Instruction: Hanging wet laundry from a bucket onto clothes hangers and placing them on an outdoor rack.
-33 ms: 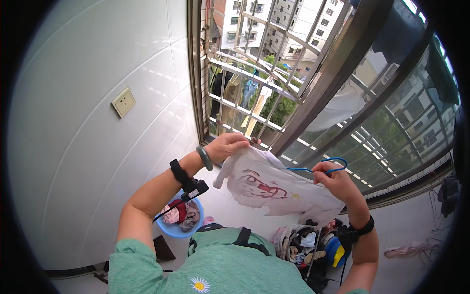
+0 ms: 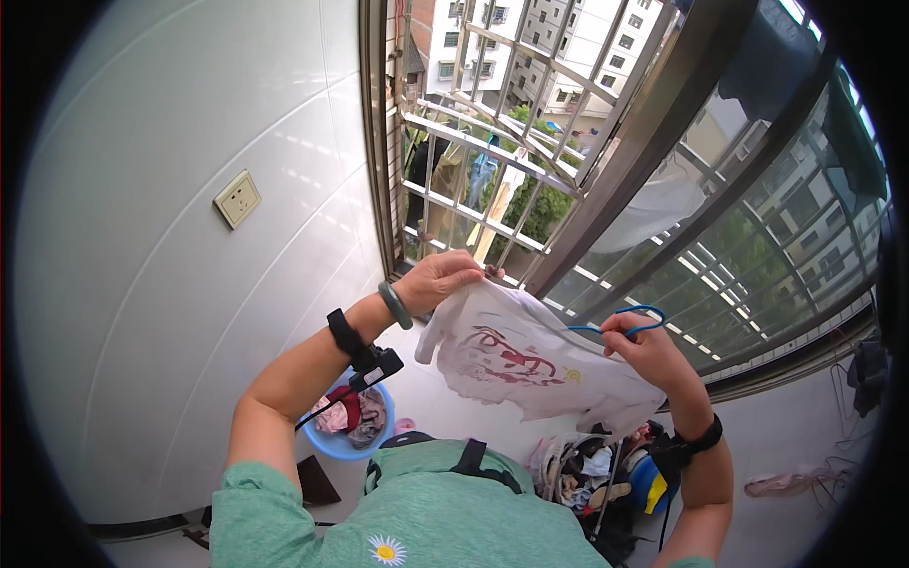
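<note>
A white shirt (image 2: 516, 355) with a dark red drawing and a small yellow mark hangs spread between my hands, before the window. My left hand (image 2: 443, 279), with a green bangle on its wrist, pinches the shirt's upper left part between thumb and fingers. My right hand (image 2: 644, 346) is closed on the neck of a blue clothes hanger (image 2: 653, 310), just under the hook. One arm of the hanger runs left toward the shirt's neckline. Most of the hanger is hidden by the cloth and my fingers.
A blue basin (image 2: 343, 445) of clothes stands on the floor at lower left. At lower right are a clear bag (image 2: 559, 464) of shoes and a blue and yellow object (image 2: 649, 485). Metal window bars (image 2: 492, 151) and a sliding frame (image 2: 653, 142) rise ahead; a white wall (image 2: 189, 312) is left.
The shirt's front has shifted slightly, its folds and drawing lying a little differently. The hanger's arm shows a bit less at the neckline. Both hands stay nearly in place.
</note>
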The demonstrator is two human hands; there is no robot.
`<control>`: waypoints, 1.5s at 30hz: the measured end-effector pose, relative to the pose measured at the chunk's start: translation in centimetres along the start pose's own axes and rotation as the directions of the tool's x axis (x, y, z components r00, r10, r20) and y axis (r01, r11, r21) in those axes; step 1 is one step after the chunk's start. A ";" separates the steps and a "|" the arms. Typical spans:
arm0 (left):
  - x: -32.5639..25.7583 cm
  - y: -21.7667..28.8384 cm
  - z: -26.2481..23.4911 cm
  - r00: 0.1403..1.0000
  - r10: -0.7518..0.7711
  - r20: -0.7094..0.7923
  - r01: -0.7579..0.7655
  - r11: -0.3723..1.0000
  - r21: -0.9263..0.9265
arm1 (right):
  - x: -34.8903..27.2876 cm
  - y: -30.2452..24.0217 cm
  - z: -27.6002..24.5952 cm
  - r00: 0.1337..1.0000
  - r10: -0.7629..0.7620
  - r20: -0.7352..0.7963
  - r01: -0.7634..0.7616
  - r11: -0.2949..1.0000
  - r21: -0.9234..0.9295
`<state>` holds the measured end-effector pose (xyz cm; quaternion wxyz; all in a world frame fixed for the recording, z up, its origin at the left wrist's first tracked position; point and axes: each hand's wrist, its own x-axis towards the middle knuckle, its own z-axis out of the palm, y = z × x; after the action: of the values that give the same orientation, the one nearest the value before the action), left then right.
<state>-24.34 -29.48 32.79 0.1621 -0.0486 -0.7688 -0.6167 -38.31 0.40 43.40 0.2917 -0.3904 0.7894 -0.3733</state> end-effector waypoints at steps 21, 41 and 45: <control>1.6 4.0 5.4 0.948 -0.061 0.311 -0.083 0.899 0.430 | 1.7 -0.9 1.5 0.984 -0.174 -0.028 0.172 0.983 -0.058; 0.3 12.5 2.2 0.981 0.195 0.005 -0.149 0.738 0.658 | 0.3 21.4 5.2 0.954 -0.045 -0.295 0.065 0.996 0.058; -1.8 12.2 -0.7 0.987 0.123 -0.103 -0.027 0.760 0.650 | 0.5 22.5 2.6 0.893 0.218 -0.393 0.112 0.739 0.665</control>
<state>-19.11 -27.09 43.77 0.2470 0.0226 -0.9181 -0.3091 -45.55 8.44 23.51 0.2343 -0.1389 0.6573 -0.7027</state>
